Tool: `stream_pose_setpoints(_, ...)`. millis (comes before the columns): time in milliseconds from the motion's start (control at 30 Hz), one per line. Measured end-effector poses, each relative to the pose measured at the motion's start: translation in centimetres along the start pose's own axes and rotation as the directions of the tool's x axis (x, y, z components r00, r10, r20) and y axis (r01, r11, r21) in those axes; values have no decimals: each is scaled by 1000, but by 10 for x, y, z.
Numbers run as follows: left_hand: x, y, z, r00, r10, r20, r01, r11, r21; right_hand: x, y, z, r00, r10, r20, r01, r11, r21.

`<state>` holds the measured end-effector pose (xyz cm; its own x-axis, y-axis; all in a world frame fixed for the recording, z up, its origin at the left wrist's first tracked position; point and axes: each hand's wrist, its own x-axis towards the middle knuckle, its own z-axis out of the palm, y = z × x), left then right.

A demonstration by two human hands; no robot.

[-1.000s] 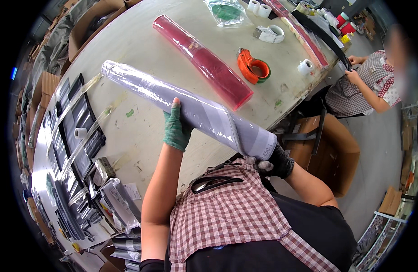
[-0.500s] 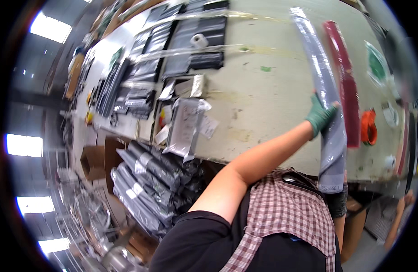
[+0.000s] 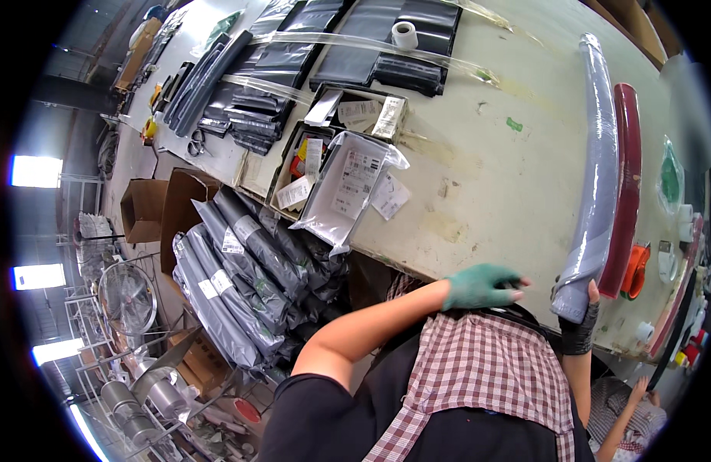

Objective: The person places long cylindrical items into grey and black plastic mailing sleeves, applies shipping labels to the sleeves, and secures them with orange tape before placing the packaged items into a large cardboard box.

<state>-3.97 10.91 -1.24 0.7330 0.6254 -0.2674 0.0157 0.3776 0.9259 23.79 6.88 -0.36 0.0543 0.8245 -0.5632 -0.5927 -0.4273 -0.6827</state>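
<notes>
A long roll in shiny grey plastic wrap lies lengthwise on the table. Gripping its near end at the table's front edge is my right hand, in a dark fingerless glove, thumb up along the side. My left hand, in a green fingerless glove, is off the roll. It hovers before my checked apron by the front edge, fingers stretched out and nothing visible in them. Right beside the grey roll lies a dark red roll. An orange-handled tool rests near its lower end.
Left on the table are an open box of labels, a plastic-lined tray, black bags, a white tape roll and scissors. A carton of wrapped grey rolls stands below. Another person is at lower right.
My left hand has let go of the grey roll's middle and drawn back toward my body. My right hand now shows at the roll's near end. The view has shifted.
</notes>
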Motion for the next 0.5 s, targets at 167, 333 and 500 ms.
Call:
stream_pose_setpoints(167, -86, -30, -43, 922, -248, -298, 178, 954, -241, 26, -10, 4, 994, -77, -77, 83, 993, 87)
stream_pose_setpoints(333, -99, -15, -78, 829, -277, -486, 277, 958, -74, 37, 4, 8, 991, -68, -115, 59, 995, -82)
stream_pose_setpoints(500, -101, 24, -106, 837, -170, -520, 240, 968, 70, 41, 12, 12, 994, -53, -97, 52, 999, -12)
